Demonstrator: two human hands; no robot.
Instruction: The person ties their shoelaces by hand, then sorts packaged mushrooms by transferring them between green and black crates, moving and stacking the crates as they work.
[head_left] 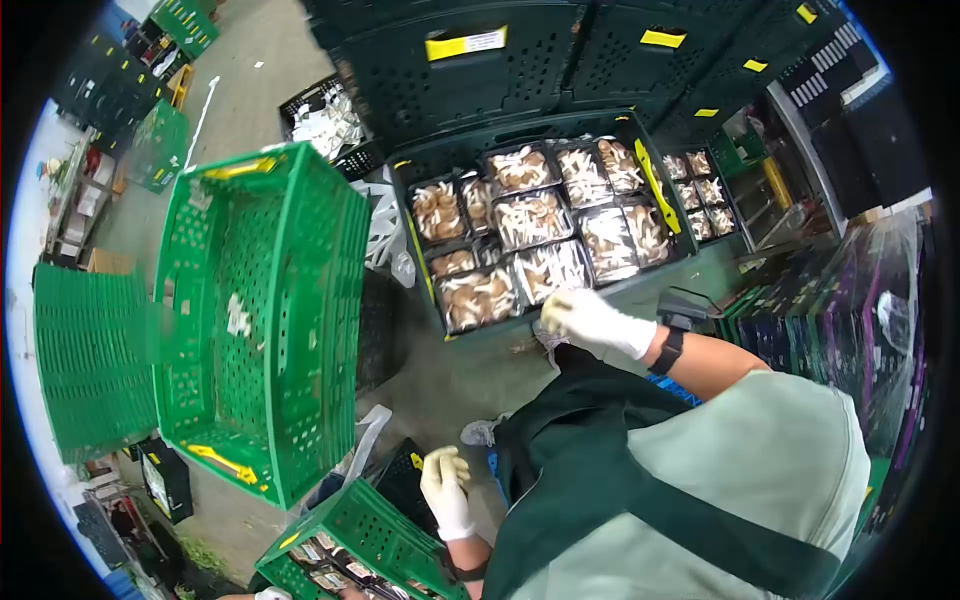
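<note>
My right hand (590, 320), in a white glove, is at the near rim of a dark crate (500, 330). Its fingers are curled in, and whatever they may hold is hidden. Clear-wrapped packs of brown and white mushrooms (530, 218) fill most of that crate, side by side. My left hand (445, 490), also gloved, hangs low with its fingers loosely bent and apart, holding nothing visible. It is nearest to a green crate (385, 525) in which several dark packs with labels (330, 570) lie.
A large green crate (245, 300) with white scraps inside tops a stack at left. Dark crates (480, 80) rise behind the mushrooms. At right stand wrapped stacked trays (830, 320). Another person's gloved hand (270, 594) shows at the bottom edge. A white bag (390, 230) hangs between.
</note>
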